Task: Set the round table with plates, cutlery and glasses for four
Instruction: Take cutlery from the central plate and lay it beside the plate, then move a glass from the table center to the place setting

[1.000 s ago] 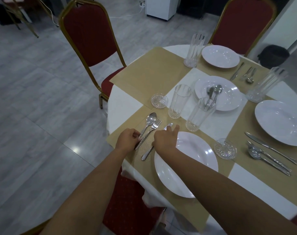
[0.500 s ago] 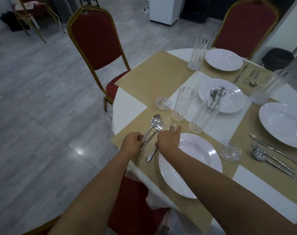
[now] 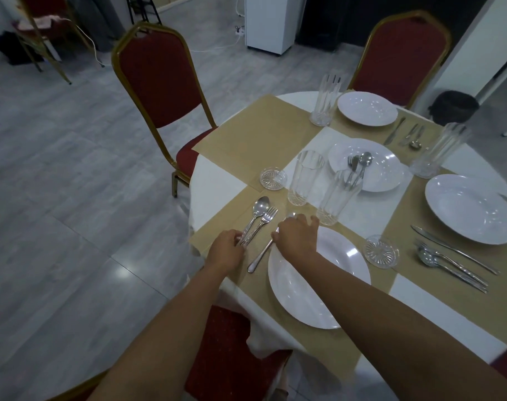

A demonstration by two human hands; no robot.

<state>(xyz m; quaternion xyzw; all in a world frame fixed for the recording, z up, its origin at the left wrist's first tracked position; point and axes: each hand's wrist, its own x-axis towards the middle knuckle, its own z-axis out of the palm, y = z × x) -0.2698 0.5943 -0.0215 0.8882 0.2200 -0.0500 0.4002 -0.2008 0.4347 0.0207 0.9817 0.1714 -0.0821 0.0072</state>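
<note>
Round table (image 3: pixel 214 180) under a white cloth with tan placemats: it fills the right half of my view. At its near left edge my left hand (image 3: pixel 227 251) grips the handles of a spoon (image 3: pixel 261 205) and a fork (image 3: pixel 269 215), which lie side by side on a mat with their heads pointing away. Just beside them lies a knife (image 3: pixel 258 258). My right hand (image 3: pixel 298 237) covers its middle with bent fingers, and I cannot tell whether it pinches the knife or only presses it. That wrist crosses the rim of the near plate (image 3: pixel 318 285), white and glossy.

Further in stand a small glass dish (image 3: pixel 273 178), a first tumbler (image 3: pixel 305 178) and a second tumbler (image 3: pixel 339 198), both clear, ribbed and upright. The centre plate (image 3: pixel 388 172) holds a loose fork and spoon (image 3: pixel 365 159).

At the far edge a far tumbler (image 3: pixel 327 99) stands just beside a far plate (image 3: pixel 367 108), with far cutlery (image 3: pixel 408 134) to its right.

Toward the right edge — a second glass dish (image 3: pixel 381 251), a right tumbler (image 3: pixel 437 153), a deep right plate (image 3: pixel 472 209), and a cutlery set (image 3: pixel 454 256) laid roughly parallel.
</note>
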